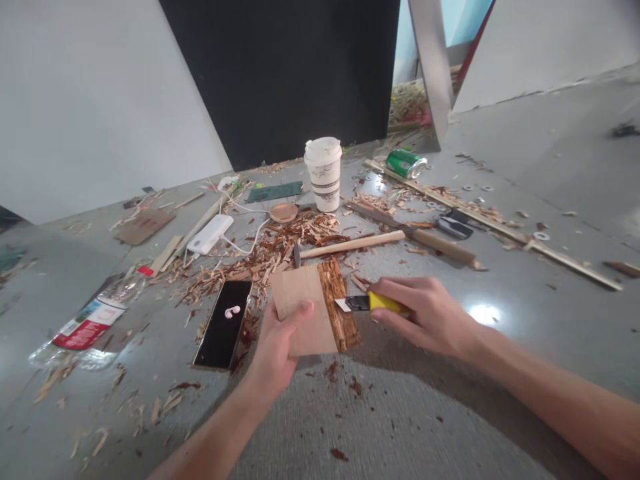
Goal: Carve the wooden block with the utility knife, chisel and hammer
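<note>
My left hand [277,347] grips a flat block of wood [315,307], thumb on its smooth pale face; the right strip of the block is rough and reddish-brown. My right hand [425,313] is closed round a yellow utility knife [373,303], and the short blade tip touches the rough right edge of the block. Reddish wood chips lie on the grey floor under and in front of the block.
A black phone [223,323] lies just left of my left hand. Behind are a shavings pile [280,250], a wooden-handled tool [350,245], a paper cup [323,173], a green can [406,163], long wood strips [495,223], a white power bank [210,233] and a crushed plastic bottle [85,327].
</note>
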### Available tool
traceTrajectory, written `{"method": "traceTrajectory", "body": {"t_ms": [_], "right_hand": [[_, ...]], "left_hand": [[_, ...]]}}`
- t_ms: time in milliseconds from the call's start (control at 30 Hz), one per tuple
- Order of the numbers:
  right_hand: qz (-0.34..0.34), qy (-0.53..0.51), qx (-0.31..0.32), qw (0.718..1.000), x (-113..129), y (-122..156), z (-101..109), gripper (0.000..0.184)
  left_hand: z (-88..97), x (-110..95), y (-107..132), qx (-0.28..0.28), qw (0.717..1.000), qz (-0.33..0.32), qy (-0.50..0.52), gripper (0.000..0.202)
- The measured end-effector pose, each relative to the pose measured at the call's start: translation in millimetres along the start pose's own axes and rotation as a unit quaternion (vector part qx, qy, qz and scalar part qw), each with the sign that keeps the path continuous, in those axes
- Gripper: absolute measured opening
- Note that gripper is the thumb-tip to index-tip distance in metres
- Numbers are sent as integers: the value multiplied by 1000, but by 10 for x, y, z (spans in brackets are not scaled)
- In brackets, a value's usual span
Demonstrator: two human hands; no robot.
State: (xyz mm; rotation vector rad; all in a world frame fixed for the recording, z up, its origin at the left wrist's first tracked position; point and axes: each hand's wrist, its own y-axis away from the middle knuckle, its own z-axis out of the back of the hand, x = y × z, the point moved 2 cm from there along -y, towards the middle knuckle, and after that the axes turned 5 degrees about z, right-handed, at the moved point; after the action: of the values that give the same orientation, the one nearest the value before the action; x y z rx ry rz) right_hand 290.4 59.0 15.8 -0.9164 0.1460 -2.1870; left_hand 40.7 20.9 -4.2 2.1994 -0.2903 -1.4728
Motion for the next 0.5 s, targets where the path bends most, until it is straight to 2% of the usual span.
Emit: {"method": "traceTrajectory", "body": {"t_ms": [133, 300, 333, 400, 500], "right_hand": [[29, 32, -3, 999, -30, 21, 53, 19], [81, 106, -64, 989, -37, 6, 106, 25], [66, 122, -86, 987, -79, -3, 144, 27], [-14, 150, -155, 976, -225, -10, 278, 35], [-150, 154, -271, 938, -475, 27, 517, 42]], "left_hand": [[22, 5, 15, 4, 1000, 17, -17, 85], [9, 25, 89, -18, 1000, 21, -7, 89], [-3, 55, 124, -20, 999, 27, -10, 88], [-33, 148, 207, -15, 998, 63, -27, 85], [-88, 262, 289, 1, 995, 97, -40, 81]]}}
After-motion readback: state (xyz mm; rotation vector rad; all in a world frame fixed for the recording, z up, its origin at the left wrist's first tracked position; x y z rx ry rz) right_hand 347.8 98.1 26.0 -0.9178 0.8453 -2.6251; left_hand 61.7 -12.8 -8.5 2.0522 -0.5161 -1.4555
